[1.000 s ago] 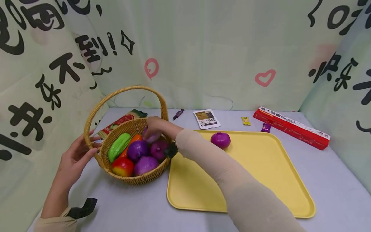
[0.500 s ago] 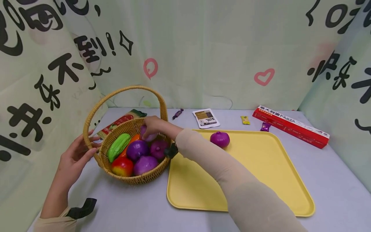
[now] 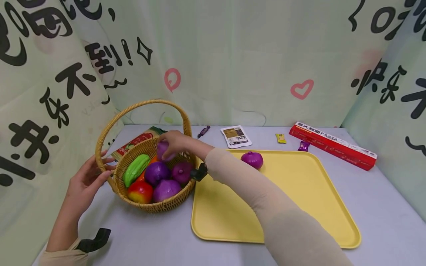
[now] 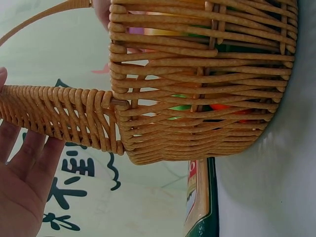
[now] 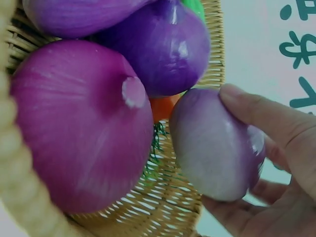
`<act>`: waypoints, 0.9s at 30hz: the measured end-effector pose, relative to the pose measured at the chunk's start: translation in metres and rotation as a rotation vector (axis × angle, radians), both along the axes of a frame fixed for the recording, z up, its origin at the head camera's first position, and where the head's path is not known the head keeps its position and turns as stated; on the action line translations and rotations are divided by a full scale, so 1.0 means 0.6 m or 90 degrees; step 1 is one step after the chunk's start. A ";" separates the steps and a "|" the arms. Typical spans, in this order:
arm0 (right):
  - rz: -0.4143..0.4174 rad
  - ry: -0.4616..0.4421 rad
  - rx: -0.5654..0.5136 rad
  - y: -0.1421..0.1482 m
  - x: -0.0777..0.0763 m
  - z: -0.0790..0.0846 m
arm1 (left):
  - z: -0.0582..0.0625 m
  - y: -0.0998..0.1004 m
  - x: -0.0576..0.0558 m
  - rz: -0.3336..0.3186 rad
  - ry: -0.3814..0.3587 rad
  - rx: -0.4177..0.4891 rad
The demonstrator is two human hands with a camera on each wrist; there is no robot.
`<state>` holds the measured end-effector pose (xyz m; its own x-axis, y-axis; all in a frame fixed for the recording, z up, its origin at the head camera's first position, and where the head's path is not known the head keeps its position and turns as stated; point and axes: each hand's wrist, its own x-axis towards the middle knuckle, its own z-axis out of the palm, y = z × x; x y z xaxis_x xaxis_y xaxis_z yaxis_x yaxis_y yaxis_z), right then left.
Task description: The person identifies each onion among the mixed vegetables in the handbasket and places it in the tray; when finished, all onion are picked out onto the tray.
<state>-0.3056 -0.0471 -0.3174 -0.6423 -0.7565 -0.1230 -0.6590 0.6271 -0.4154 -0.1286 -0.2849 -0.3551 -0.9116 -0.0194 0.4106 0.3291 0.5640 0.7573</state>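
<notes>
A wicker basket [image 3: 156, 207] with a tall arched handle stands on the left of the table. My left hand [image 3: 83, 184] grips the foot of that handle, thumb in front and fingers behind. Over the basket's far side, my right hand [image 3: 176, 142] pinches a pale purple onion [image 5: 212, 143] between thumb and fingers. Beneath it in the basket lie a magenta onion [image 5: 89, 128], a dark purple onion [image 3: 157, 173] and a lighter purple onion [image 3: 167, 190]. Beside these are a green ridged vegetable [image 3: 136, 170], a red-yellow fruit [image 3: 140, 191] and a partly hidden orange carrot [image 3: 141, 176].
A yellow tray [image 3: 293, 207] lies right of the basket, with one purple onion [image 3: 252, 160] near its back edge. Behind it are a white packet [image 3: 236, 136], small candies [image 3: 281, 138] and a red pasta box [image 3: 332, 146]. A red-green package [image 3: 136, 142] leans behind the basket.
My right hand has raised the pale purple onion slightly and shifted it a little left among the basket's contents. The left hand keeps its place on the handle.
</notes>
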 end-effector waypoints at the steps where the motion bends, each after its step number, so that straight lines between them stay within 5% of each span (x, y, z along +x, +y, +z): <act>1: 0.009 0.003 -0.008 0.003 0.000 0.002 | 0.000 0.000 0.000 -0.001 0.001 0.000; 13: 0.087 0.065 -0.111 0.043 0.000 0.022 | 0.002 -0.001 0.000 -0.002 0.001 -0.007; 27: 0.127 0.095 -0.205 0.098 0.034 0.039 | 0.002 0.002 0.002 0.000 -0.001 -0.010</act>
<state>-0.2849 0.0120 -0.2941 -0.4718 -0.8527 0.2244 -0.8227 0.3341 -0.4600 -0.1273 -0.2839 -0.3536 -0.9121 -0.0135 0.4096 0.3280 0.5755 0.7492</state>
